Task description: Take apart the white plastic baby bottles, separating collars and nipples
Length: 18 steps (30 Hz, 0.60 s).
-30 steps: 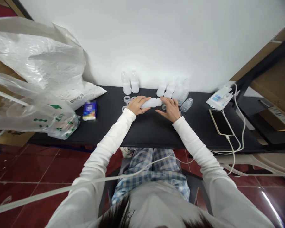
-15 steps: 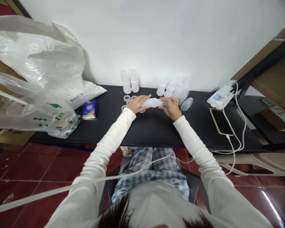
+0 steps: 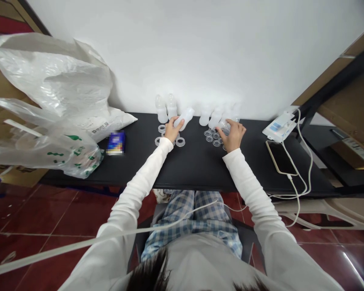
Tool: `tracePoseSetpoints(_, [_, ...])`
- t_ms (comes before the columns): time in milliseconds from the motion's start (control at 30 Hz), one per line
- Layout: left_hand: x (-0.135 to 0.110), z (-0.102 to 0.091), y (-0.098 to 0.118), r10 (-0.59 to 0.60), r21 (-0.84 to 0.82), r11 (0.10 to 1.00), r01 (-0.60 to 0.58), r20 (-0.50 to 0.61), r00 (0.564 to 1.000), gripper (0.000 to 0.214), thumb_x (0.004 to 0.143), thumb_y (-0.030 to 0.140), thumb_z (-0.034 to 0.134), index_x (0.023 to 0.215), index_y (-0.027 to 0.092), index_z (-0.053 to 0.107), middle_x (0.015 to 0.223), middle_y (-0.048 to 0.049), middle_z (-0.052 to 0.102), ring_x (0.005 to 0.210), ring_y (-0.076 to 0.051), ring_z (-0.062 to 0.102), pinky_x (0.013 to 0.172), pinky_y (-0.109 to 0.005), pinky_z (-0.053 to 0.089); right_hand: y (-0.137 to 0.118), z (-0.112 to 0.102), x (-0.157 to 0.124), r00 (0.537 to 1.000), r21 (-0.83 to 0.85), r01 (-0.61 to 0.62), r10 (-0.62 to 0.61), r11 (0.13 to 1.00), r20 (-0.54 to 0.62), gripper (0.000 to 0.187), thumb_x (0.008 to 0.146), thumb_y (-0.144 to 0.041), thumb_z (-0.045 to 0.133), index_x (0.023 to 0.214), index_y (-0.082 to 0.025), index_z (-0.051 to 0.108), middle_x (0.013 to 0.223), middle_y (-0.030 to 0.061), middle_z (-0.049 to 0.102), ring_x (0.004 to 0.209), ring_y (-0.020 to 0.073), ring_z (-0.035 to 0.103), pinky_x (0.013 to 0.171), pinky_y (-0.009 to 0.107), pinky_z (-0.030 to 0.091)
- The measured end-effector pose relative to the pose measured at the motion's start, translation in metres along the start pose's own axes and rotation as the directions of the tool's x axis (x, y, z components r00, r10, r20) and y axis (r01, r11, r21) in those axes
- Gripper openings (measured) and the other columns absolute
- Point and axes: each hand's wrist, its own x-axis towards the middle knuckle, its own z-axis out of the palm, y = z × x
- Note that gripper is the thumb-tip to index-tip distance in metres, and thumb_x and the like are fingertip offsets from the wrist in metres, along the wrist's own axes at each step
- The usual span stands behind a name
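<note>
One white plastic bottle, tilted, neck toward the upper right, which we find pinched between thumb and fingers of the left hand above the black table. One right hand, thumb and fingers curved apart about a clear plastic piece; whether it grips this, we cannot tell. Two upright dome-capped bottles, behind the left hand. Several ring collars, around that hand. Several clear flanged discs, clustered just left of the right hand. A row of white bottles, behind the discs. One smartphone, plugged in, at our right. One blue box, beside a white plastic sack
</note>
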Motion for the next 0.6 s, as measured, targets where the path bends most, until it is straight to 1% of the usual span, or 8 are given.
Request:
tracePoseSetpoints(33, [0.005,0.007,0.002,-0.091,-0.070,0.993,0.094,0.042,0.995,0.046,0.095,0.057,0.049,0.122,0.020,0.057,0.119,-0.0103,0.069,0.111,-0.020,0.064,0.094,-0.034,0.053,0.000,0.000,0.000,1.000,-0.002,-0.006,0.006,1.000,0.002,0.046,0.094,-0.055,0.051,0.121,-0.019,0.061,0.111,0.0161,0.067,0.104,0.0317,0.056,0.095,0.050,0.039])
tracePoseSetpoints(100, [0.016,0.022,0.009,-0.273,-0.146,0.946,0.290,0.126,0.954,0.045,0.095,0.054,0.052,0.122,0.017,0.053,0.114,-0.0122,0.070,0.099,-0.020,0.069,0.082,-0.033,0.056,0.001,-0.001,0.000,1.000,-0.017,-0.011,0.011,1.000,0.002,0.047,0.095,-0.056,0.048,0.120,-0.019,0.062,0.108,0.0157,0.068,0.102,0.0312,0.058,0.094,0.049,0.039])
tracePoseSetpoints(167, [0.025,0.034,0.016,-0.365,-0.116,0.915,0.387,0.169,0.915,0.044,0.092,0.047,0.061,0.120,0.016,0.050,0.114,-0.0136,0.069,0.093,-0.020,0.071,0.077,-0.034,0.057,0.002,-0.002,0.000,1.000,-0.040,-0.013,0.013,0.999,0.001,0.048,0.096,-0.056,0.047,0.119,-0.018,0.063,0.106,0.0153,0.069,0.099,0.0307,0.059,0.093,0.048,0.039])
tracePoseSetpoints(233, [0.031,0.044,0.023,-0.358,0.005,0.932,0.362,0.164,0.919,0.045,0.084,0.039,0.072,0.117,0.016,0.050,0.117,-0.0152,0.068,0.100,-0.023,0.070,0.085,-0.037,0.056,0.002,-0.003,0.001,1.000,-0.064,-0.018,0.019,0.998,0.007,0.048,0.096,-0.057,0.046,0.118,-0.018,0.064,0.105,0.0152,0.070,0.098,0.0305,0.060,0.092,0.048,0.039])
tracePoseSetpoints(300, [0.034,0.052,0.027,-0.299,0.136,0.950,0.280,0.153,0.942,0.047,0.078,0.032,0.079,0.112,0.016,0.051,0.118,-0.0165,0.068,0.109,-0.027,0.068,0.094,-0.040,0.052,0.002,-0.003,0.001,0.999,-0.076,-0.022,0.023,0.997,0.023,0.049,0.096,-0.056,0.045,0.119,-0.017,0.065,0.104,0.0155,0.070,0.098,0.0308,0.060,0.091,0.048,0.039])
tracePoseSetpoints(367, [0.036,0.061,0.028,-0.241,0.210,0.955,0.209,0.143,0.960,0.047,0.074,0.030,0.082,0.108,0.017,0.052,0.117,-0.0169,0.068,0.114,-0.031,0.065,0.099,-0.044,0.049,0.001,-0.003,0.001,0.999,-0.070,-0.019,0.021,0.997,0.028,0.050,0.097,-0.056,0.043,0.119,-0.017,0.065,0.103,0.0156,0.070,0.098,0.0311,0.060,0.091,0.048,0.040])
tracePoseSetpoints(467, [0.041,0.075,0.026,-0.172,0.211,0.967,0.143,0.126,0.977,0.048,0.071,0.028,0.084,0.106,0.018,0.053,0.111,-0.0162,0.069,0.118,-0.035,0.063,0.100,-0.050,0.047,0.001,-0.001,0.000,1.000,-0.053,0.000,0.000,0.999,-0.005,0.051,0.097,-0.058,0.041,0.116,-0.018,0.066,0.100,0.0144,0.071,0.094,0.0304,0.061,0.090,0.048,0.040])
tracePoseSetpoints(600, [0.047,0.093,0.031,-0.171,0.180,0.974,0.139,0.181,0.968,0.048,0.075,0.025,0.081,0.112,0.016,0.052,0.112,-0.0174,0.067,0.114,-0.033,0.065,0.099,-0.048,0.048,0.002,0.003,-0.002,0.999,-0.077,0.012,-0.015,0.997,-0.036,0.053,0.097,-0.062,0.039,0.109,-0.019,0.068,0.091,0.0129,0.070,0.088,0.0287,0.060,0.088,0.046,0.041])
